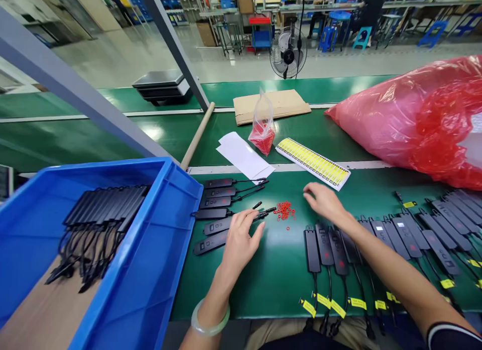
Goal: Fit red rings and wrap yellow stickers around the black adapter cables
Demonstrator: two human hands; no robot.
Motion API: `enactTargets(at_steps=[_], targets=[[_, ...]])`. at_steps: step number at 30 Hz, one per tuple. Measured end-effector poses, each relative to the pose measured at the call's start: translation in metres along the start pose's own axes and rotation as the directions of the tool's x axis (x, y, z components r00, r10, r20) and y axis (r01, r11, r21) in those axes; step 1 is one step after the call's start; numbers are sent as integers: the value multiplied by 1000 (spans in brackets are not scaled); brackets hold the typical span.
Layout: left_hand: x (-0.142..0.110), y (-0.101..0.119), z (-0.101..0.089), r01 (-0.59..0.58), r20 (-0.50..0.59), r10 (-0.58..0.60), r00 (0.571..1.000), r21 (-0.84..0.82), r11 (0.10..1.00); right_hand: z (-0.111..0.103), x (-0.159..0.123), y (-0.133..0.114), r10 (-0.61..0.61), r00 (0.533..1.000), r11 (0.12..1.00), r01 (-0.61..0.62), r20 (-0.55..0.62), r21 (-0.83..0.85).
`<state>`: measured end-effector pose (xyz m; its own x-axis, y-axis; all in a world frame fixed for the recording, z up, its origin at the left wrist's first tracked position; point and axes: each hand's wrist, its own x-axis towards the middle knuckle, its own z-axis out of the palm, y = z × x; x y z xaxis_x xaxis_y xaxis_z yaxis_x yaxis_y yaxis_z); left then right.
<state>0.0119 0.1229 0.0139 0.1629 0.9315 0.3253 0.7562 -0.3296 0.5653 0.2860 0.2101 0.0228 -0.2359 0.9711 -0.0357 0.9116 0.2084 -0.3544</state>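
- Left hand (240,242): fingers loosely bent, thumb standing well away from them, nothing visibly pinched. It lies over the near end of the left units (214,243), fingertips beside their cables (265,214); whether they touch is unclear.
- Right hand (324,202): raised between rings and labels, fingers curled in close to the thumb. I cannot tell if something small sits between the tips.
- Six left units lie in a column on the bench (271,284), cables pointing right, perhaps so the ends fall near the rings (285,210).
- Red rings, heaped loose between the hands, probably for reach from either side.
- Labels (313,162) lie just beyond the right hand; their print is too small to read.
- Right units (405,237) stand in rows, cables toward the person, likely keeping the yellow tags (357,303) apart. The right forearm hides several; the frame cuts off others.
- Blue bin (183,209), left: more units (107,205) packed side by side, cables tangled.
- Clear pouch (262,131) beyond: red contents, indistinct.
- Red bag (391,116), right: cut by the edge, contents hidden.
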Motion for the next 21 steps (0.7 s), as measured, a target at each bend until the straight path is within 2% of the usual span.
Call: enactTargets(at_steps=[3, 6, 8, 14, 18, 21], targets=[[-4, -10, 0, 26, -5, -26, 1000, -9, 1000, -18, 33, 48, 148, 986, 984, -155, -77, -90], [-9, -17, 5, 41, 7, -41, 999, -33, 999, -28, 56, 90, 198, 980, 969, -198, -12, -149], [-12, -19, 8, 48, 15, -48, 999, -53, 997, -26, 65, 106, 208, 977, 964, -196, 48, -180], [-15, -17, 9, 111, 23, -108, 994, -143, 983, -15, 76, 120, 267, 960, 939, -239, 86, -248], [-12, -10, 3, 108, -3, -110, 994, -166, 980, -25, 70, 118, 266, 962, 928, -239, 58, -287], [-10, -5, -3, 88, -55, -99, 994, -171, 981, -38, 70, 100, 231, 973, 920, -228, -30, -320]])
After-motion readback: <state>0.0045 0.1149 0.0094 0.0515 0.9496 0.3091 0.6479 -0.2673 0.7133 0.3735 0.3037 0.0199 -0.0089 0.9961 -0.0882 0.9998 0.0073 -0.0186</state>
